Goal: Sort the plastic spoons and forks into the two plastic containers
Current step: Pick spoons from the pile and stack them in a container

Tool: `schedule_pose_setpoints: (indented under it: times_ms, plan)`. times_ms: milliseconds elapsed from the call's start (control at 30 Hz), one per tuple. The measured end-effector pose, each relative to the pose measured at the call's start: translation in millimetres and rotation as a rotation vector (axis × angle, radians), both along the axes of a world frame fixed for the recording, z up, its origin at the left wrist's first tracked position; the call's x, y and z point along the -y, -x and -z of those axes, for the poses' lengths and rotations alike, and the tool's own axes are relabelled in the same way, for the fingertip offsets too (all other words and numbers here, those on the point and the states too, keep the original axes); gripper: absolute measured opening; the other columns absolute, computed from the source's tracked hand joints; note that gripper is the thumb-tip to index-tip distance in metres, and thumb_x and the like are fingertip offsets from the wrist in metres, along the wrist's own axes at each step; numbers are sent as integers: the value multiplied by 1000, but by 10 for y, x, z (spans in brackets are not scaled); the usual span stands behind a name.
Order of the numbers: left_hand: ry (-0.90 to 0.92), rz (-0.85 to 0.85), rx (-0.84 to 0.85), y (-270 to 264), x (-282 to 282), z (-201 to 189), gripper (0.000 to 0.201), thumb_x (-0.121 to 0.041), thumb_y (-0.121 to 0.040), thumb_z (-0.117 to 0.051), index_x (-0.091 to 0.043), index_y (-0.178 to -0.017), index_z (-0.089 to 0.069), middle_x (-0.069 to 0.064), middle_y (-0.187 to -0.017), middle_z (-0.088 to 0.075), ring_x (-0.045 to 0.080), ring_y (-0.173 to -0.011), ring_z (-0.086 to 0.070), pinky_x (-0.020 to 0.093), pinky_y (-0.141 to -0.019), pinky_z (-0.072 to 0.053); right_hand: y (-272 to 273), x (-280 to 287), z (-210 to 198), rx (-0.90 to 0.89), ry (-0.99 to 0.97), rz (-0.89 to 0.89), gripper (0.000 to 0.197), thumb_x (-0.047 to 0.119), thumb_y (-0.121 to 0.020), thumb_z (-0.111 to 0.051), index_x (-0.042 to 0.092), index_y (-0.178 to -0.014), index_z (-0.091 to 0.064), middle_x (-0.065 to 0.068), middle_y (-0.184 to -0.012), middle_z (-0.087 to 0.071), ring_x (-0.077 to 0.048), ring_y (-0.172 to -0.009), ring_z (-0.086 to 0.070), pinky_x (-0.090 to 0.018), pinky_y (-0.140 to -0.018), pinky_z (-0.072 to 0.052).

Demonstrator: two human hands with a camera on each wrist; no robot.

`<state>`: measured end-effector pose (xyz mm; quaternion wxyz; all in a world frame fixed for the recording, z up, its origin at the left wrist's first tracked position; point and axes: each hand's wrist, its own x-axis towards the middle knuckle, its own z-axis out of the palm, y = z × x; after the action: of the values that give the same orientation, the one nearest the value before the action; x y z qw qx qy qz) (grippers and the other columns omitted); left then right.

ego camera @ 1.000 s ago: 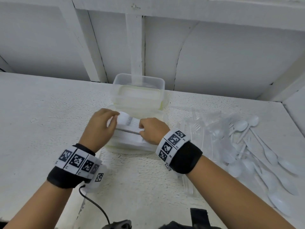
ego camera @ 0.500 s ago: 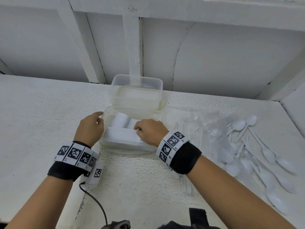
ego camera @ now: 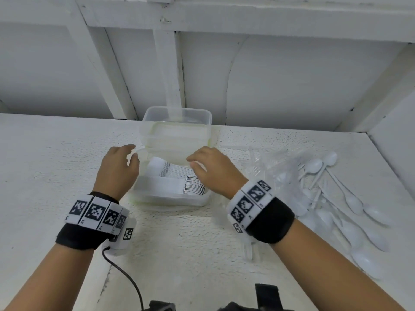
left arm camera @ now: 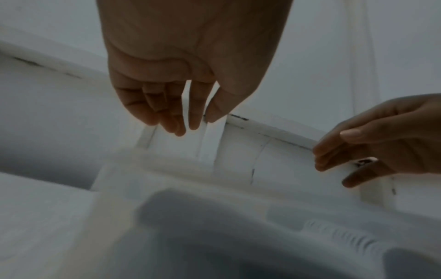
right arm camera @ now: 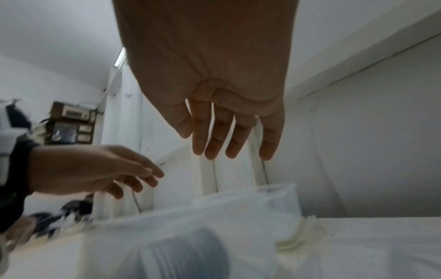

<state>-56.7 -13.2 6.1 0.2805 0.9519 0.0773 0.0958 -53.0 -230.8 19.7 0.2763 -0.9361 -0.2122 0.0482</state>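
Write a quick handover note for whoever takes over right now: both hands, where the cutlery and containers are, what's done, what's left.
Left hand: open, empty, at the left edge of the near clear plastic container.
Right hand: open, empty, above that container's right side.
Done: stacked white plastic forks lie in the near container.
The far clear plastic container, directly behind it, holds no cutlery that I can see.
Left: loose white plastic spoons on the white table, right side, beside crumpled clear wrapping.

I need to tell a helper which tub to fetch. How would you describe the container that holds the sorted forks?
On the white table, two clear plastic tubs stand one behind the other, below the wall post. The near container sits between the left hand and right hand. Unlike the far container, it holds neat rows of white forks.
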Motion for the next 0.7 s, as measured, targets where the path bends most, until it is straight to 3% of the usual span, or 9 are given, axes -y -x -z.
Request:
schedule_pose_setpoints:
  times_ms: [133,200,300,400,500,600,700]
  plan:
    - [22,192,186,116,441,-226,29,-11,-95,-48,-4,-121,-59,14,-110,-62,14,-82,-50,12,-72,-30,256,662,-154,48,-81,119,27,19,-97,-47,11,-117,-64,-4,-117,-62,-17,-110,-53,-19,-93,-33]
    - [50,349,209,173,726,-294,27,-11,-94,-49,-5,-117,-62,8,-103,-64,10,-79,-50,6,-67,-34,438,1041,-174,33,-29,205,27,20,-97,-47,12,-117,-64,-2,-116,-63,-14,-108,-54,-18,-90,-32]
    - [76,594,163,218,1177,-297,25,-14,-95,-49,-9,-114,-63,-1,-98,-62,5,-79,-51,1,-69,-36,754,1599,-141,19,23,350,24,18,-95,-51,9,-111,-67,-5,-111,-66,-13,-102,-55,-18,-85,-33]
    - [83,776,128,258,1630,-224,24,-15,-95,-50,-10,-113,-64,0,-98,-63,3,-79,-51,2,-69,-36,1088,2074,-76,-17,64,505,21,13,-92,-56,5,-107,-68,-8,-108,-67,-21,-103,-58,-18,-83,-34]
    - [50,948,60,334,2091,-121,25,-17,-95,-49,-11,-114,-63,3,-102,-64,10,-85,-55,10,-74,-39,1356,2448,39,-105,161,641,24,16,-93,-55,7,-111,-66,-11,-111,-65,-25,-106,-57,-25,-89,-37]
    - [-71,1134,-67,429,2532,-14,29,-22,-97,-45,-12,-120,-60,6,-113,-60,18,-101,-55,22,-86,-39,1549,2707,183,-236,267,731,30,21,-93,-53,10,-120,-61,-15,-118,-60,-29,-108,-56,-33,-90,-40]
    - [-291,1268,-179,515,2855,79,33,-27,-98,-42,-15,-127,-55,6,-126,-53,23,-113,-49,34,-94,-39,1674,2825,283,-332,308,771,31,22,-94,-51,12,-122,-58,-15,-118,-57,-27,-104,-57,-30,-84,-41]
